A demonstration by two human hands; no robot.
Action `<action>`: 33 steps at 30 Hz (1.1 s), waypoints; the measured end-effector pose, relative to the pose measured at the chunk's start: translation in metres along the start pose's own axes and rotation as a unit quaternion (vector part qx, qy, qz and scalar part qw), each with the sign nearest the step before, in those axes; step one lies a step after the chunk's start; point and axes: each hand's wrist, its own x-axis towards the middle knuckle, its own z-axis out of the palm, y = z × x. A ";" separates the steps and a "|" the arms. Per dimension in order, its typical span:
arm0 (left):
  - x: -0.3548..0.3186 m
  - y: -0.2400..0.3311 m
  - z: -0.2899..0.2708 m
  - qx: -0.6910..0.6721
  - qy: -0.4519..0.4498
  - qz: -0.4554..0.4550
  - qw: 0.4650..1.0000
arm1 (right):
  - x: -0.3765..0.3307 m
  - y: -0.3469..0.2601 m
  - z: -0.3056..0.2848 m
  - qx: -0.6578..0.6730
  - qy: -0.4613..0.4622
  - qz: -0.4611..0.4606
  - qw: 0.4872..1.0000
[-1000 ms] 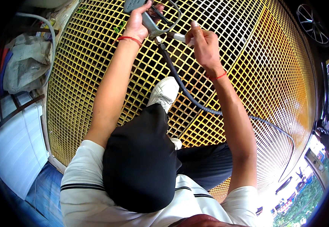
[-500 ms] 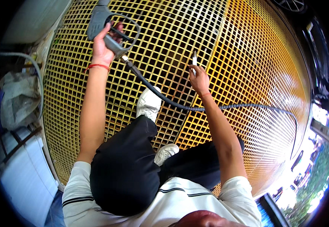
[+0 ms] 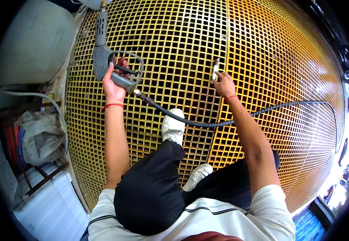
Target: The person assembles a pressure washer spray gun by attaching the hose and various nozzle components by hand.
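My left hand (image 3: 115, 83) is wrapped round the handle of a grey pressure washer spray gun (image 3: 101, 62), its fingers passing inside the guard by the trigger. The gun's barrel points away from me, towards the top edge. From a metal fitting under the handle, a black hose (image 3: 196, 123) curves right, beneath my right forearm. My right hand (image 3: 225, 85) pinches a small, slim white tool (image 3: 215, 71) with a dark tip; its exact kind is unclear. This tool is held over the grating, apart from the gun.
Yellow and orange floor grating (image 3: 170, 52) lies under my white shoes (image 3: 173, 127). To the left are a pale rounded tank (image 3: 34, 44), a grey hose (image 3: 58, 102), a crumpled sack (image 3: 42, 138) and a white panel (image 3: 52, 203). A dark vehicle part (image 3: 345, 60) shows at far right.
The view has shifted, so both hands appear lower and further right, and more of the gun's barrel shows. The white tool has tilted and looks shorter. Both grips stay the same.
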 end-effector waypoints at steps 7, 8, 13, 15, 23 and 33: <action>-0.006 0.001 0.010 0.019 -0.017 0.012 1.000 | -0.060 -0.083 -0.053 0.228 -0.041 -0.040 0.972; -0.008 0.001 0.018 0.014 -0.020 0.015 1.000 | -0.070 -0.103 -0.059 0.291 -0.119 -0.020 0.949; -0.012 0.005 0.049 0.086 0.021 0.002 0.996 | -0.110 -0.222 -0.061 0.425 -0.236 -0.154 0.860; -0.014 0.004 0.062 0.076 -0.046 0.015 0.996 | -0.106 -0.248 -0.078 0.438 -0.259 -0.111 0.854; 0.006 -0.017 0.078 -0.208 -0.333 -0.035 0.919 | -0.144 -0.230 -0.141 0.503 -0.422 0.017 0.754; 0.017 0.005 0.109 -0.166 -0.494 -0.243 0.818 | -0.163 -0.207 -0.095 0.450 -0.232 -0.023 0.862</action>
